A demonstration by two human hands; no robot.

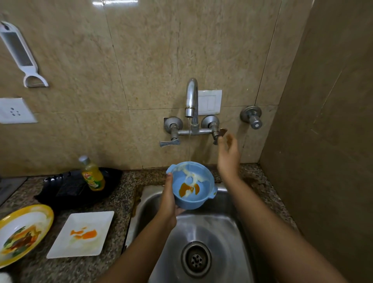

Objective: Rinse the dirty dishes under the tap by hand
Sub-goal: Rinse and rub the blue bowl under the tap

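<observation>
Left fingers (169, 181) grip blue bowl (191, 185); right fingers (230, 141) blurred by tap handle (216, 135), grasp unclear.

Dim, warm indoor light. Glare streak on wall tiles (115, 2) at top edge. Soft sheen on sink (201, 228). Wide-angle bending toward edges. Motion blur on right hand (228, 153).

Left hand (168, 204) grips blue bowl (191, 186) over sink (203, 228); orange, white smears inside. Thin stream (190, 145) from tap (191, 97) hits bowl's far rim. Right hand (228, 155), blurred, fingers loose, at right tap handle (219, 135). Dirty square plate (80, 234), round plate (22, 232), soap bottle (93, 176) on surface (121, 191) left.
</observation>
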